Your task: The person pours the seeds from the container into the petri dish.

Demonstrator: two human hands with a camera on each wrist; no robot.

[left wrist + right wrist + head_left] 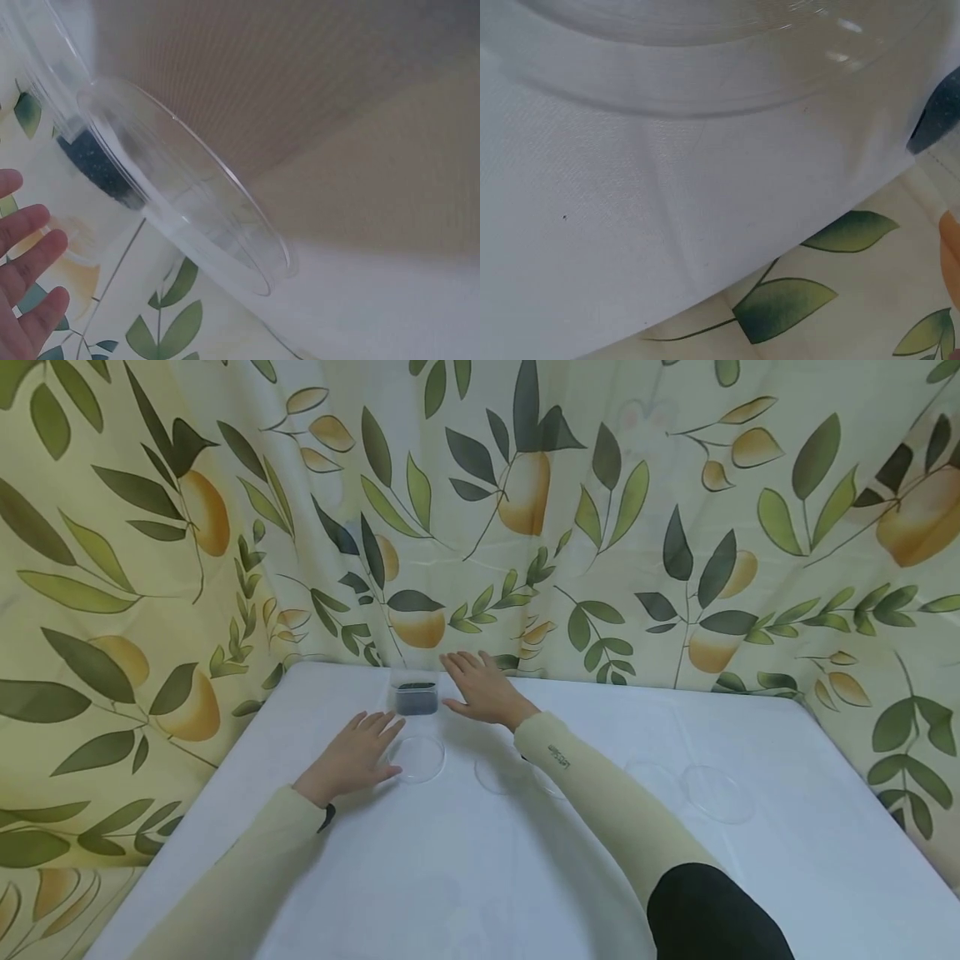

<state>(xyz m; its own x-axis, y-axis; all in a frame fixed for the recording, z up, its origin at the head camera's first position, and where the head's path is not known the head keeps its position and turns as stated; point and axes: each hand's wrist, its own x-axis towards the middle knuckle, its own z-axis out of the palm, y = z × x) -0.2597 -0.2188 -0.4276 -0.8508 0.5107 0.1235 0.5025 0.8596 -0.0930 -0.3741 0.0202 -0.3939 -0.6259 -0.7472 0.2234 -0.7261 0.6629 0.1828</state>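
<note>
A clear box (417,697) with dark contents in its lower part stands near the table's back edge. In front of it lies a clear round shallow dish (417,779), like a petri dish. My left hand (352,758) hovers at the dish's left side, fingers spread and thumb reaching toward its rim. Just right of the box is my right hand (486,692), its fingers extended and nothing held. The left wrist view shows the left fingertips (49,251) apart from the dish (225,169). A clear dish (667,105) fills the top of the right wrist view.
Several more clear round dishes, among them a middle dish (498,777) and a right-hand dish (717,795), lie on the white-covered table (420,877). The right forearm passes over part of this row. A leaf-and-fruit curtain (480,568) hangs directly behind the table.
</note>
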